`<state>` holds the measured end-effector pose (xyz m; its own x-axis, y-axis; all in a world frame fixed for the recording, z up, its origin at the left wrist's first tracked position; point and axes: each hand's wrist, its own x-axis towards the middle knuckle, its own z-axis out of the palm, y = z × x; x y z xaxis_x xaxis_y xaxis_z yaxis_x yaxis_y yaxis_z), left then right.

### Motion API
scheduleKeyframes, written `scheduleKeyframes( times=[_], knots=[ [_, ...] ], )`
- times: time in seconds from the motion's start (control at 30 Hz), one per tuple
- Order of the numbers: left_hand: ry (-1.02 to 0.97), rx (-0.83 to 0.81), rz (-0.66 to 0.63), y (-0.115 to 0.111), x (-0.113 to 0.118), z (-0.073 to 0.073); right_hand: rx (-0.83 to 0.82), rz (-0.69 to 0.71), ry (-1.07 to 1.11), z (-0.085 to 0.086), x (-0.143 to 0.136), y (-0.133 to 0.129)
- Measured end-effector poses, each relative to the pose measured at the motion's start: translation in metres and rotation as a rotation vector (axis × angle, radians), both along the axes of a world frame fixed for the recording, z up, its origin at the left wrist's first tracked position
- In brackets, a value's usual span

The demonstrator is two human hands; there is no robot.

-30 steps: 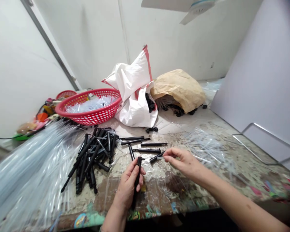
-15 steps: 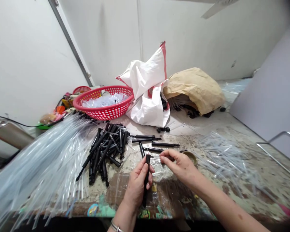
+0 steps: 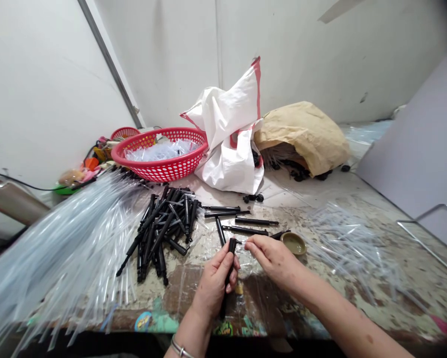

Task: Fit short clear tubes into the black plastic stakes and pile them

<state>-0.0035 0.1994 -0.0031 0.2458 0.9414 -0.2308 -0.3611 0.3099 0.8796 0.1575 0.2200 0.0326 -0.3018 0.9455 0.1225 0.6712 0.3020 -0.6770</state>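
My left hand [image 3: 216, 281] is wrapped round a black tube [image 3: 229, 263], held upright with a small side nozzle at its top pointing right. My right hand [image 3: 270, 253] pinches at the nozzle's right, fingertips together; a thin piece seems to run from them to the nozzle, too small to make out. Just behind the hands, several black tubes [image 3: 256, 221] lie on the table. Left of my left hand is a pile of black tubes [image 3: 163, 228]. A small round dish [image 3: 293, 243] stands behind my right wrist.
Long clear tubes [image 3: 70, 233] cover the table's left side; short clear tubes [image 3: 350, 238] lie at the right. Behind stand a red basket [image 3: 163, 170] of clear pieces, a white sack [image 3: 230, 119] and a brown paper bag [image 3: 305, 134]. A metal wire frame [image 3: 428, 243] is at far right.
My right hand has come closer to the nozzle of the black tube in my left hand. More of the dish shows. The camera view has shifted slightly.
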Motion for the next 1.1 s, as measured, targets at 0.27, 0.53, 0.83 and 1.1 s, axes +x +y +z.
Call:
scheduleKeyframes(
  times=[0.27,0.53,0.83,1.1],
  knots=[
    [0.027,0.003,-0.070,0.001,0.001,0.001,0.020,0.032,-0.084,-0.002,0.003,0.002],
    [-0.002,-0.034,-0.076,0.002,0.002,-0.002,0.000,-0.011,-0.208,-0.006,-0.004,0.006],
    [0.088,0.050,0.039,-0.005,0.005,-0.006,-0.019,-0.039,0.104,-0.012,-0.004,-0.001],
    [0.556,0.296,0.608,0.028,-0.055,0.017,-0.007,-0.057,0.068,0.015,0.045,-0.024]
  ],
)
